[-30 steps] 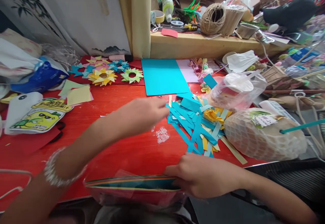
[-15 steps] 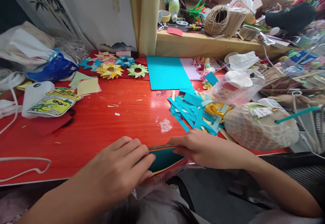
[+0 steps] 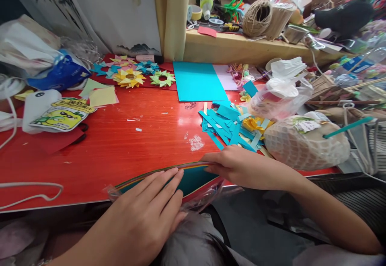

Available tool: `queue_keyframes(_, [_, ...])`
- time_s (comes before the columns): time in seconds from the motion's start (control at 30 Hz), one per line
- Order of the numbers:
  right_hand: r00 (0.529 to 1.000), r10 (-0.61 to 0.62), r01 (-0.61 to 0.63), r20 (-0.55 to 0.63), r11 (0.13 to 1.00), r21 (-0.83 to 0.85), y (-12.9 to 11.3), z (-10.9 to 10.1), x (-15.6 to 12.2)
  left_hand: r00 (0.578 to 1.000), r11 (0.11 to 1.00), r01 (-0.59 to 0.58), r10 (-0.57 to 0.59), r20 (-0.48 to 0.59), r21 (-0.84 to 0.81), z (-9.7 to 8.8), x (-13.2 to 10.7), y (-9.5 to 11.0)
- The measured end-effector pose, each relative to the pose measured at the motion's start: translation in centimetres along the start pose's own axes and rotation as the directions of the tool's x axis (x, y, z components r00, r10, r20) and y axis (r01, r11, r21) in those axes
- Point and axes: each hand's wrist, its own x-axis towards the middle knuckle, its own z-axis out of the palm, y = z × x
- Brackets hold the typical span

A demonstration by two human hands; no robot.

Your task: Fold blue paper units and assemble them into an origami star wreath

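Note:
A stack of coloured paper [image 3: 196,179] in a clear plastic sleeve [image 3: 200,201] is bowed open at the table's front edge, its inner teal sheet showing. My right hand [image 3: 233,165] pinches the stack's right end between thumb and fingers. Across the opening lies my left hand [image 3: 150,213], fingers stretched out with their tips against the inner sheets. Its thumb is lower down, partly hidden. Beyond my right hand is a heap of teal paper strips [image 3: 224,123].
Teal sheet [image 3: 200,81] and folded paper stars [image 3: 129,78] lie at the back. To the right stand a netted coconut [image 3: 304,147] with a straw and a plastic bag [image 3: 280,101]. A white cable [image 3: 33,185], a pouch [image 3: 63,115] and paper squares [image 3: 102,96] are on the left.
My left fingers have uncurled and straightened over the opening. The stack's left part now shows beyond them, spread wider. My right hand keeps its pinch; the view has tipped slightly down.

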Motion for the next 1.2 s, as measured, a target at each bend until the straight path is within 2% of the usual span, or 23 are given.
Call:
queue_keyframes(0.33, [1.000,-0.025,0.025,0.001,1.000,-0.003,0.32,0.14,0.01,1.000,0.999,-0.023,0.023,0.000,-0.036,-0.29,0.00,0.09])
queue_keyframes(0.73, [1.000,-0.024,0.024,-0.012,1.000,0.005,0.43,0.21,0.28,1.000,0.999,0.023,-0.022,0.012,-0.048,-0.35,-0.07,0.07])
queue_keyframes(1.2, [1.000,-0.009,0.011,-0.020,0.998,0.055,0.36,0.24,0.29,0.999,0.998,0.018,-0.015,0.039,-0.063,-0.23,-0.12,0.09])
